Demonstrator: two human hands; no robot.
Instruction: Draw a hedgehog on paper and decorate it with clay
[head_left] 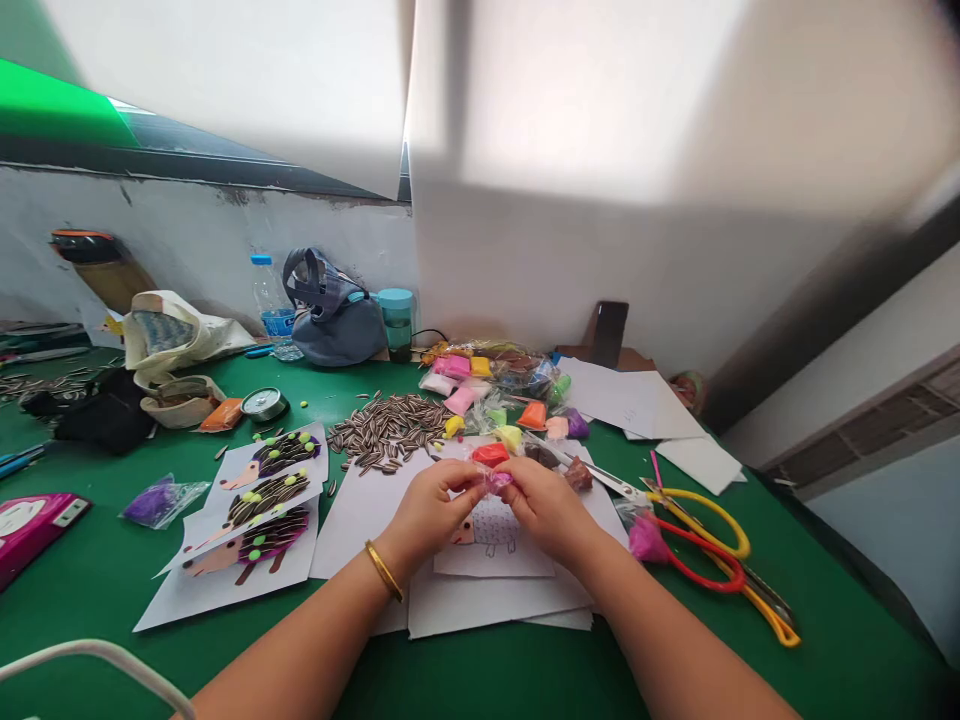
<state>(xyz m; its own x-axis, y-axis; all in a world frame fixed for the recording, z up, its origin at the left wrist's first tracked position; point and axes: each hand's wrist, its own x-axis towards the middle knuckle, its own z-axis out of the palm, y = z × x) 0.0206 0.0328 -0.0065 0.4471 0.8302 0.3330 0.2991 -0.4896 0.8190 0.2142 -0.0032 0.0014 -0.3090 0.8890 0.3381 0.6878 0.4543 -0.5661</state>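
Above a sheet with a hedgehog drawing (499, 535), both my hands meet. My left hand (435, 505), below a gold bangle (384, 570), pinches one side of a small clear packet of pink clay (496, 480). The fingers of my right hand (546, 505) are closed on its other side. Just beyond them lies a red clay packet (490, 455). Stacked white paper (495, 605) lies under the drawing. Finished-looking hedgehog pictures (277, 542), with seeds as spines and green dots, rest to the left.
A heap of sunflower seeds (394, 428) lies behind the paper, beside several coloured clay packets (469, 385). Scissors (697, 520) with yellow and red handles lie right. A purple packet (157, 500) sits left. A bag (337, 320), bottle (271, 310) and phone (609, 333) stand along the wall.
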